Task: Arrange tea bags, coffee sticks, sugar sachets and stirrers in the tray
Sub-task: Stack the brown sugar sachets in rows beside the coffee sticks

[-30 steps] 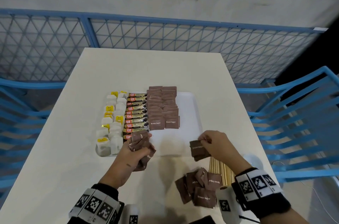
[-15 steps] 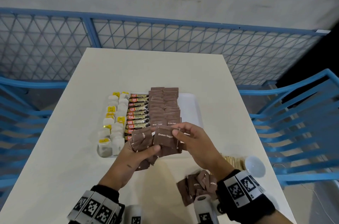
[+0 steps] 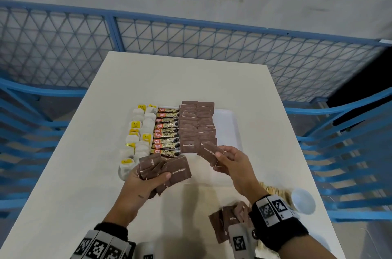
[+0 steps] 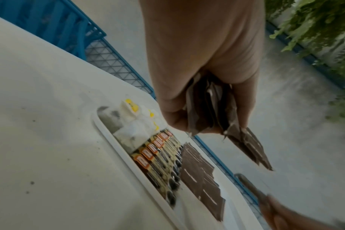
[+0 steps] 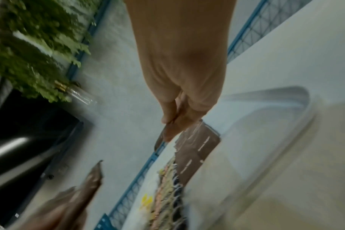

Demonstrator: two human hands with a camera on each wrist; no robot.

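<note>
A white tray [image 3: 228, 131] on the table holds rows of white tea bags [image 3: 139, 131], coffee sticks [image 3: 167, 131] and brown sugar sachets [image 3: 197, 125]. My left hand [image 3: 146, 176] grips a fanned bunch of brown sugar sachets [image 3: 167, 168] over the tray's near edge; the bunch [image 4: 216, 109] shows in the left wrist view too. My right hand [image 3: 228, 158] pinches a single brown sugar sachet [image 3: 209, 151] just above the near end of the sachet rows. That sachet appears edge-on [image 5: 160, 140] in the right wrist view.
More loose sugar sachets [image 3: 229, 220] lie on the table near my right wrist. Wooden stirrers [image 3: 273, 189] and a small white cup [image 3: 303, 200] lie at the right. Blue chairs flank the table, and a blue mesh fence [image 3: 191, 46] stands behind it.
My right hand carried a sachet from the loose pile to the left hand's bunch, then drew one sachet away to the right, toward the tray's rows. The left hand stayed near the tray's edge.
</note>
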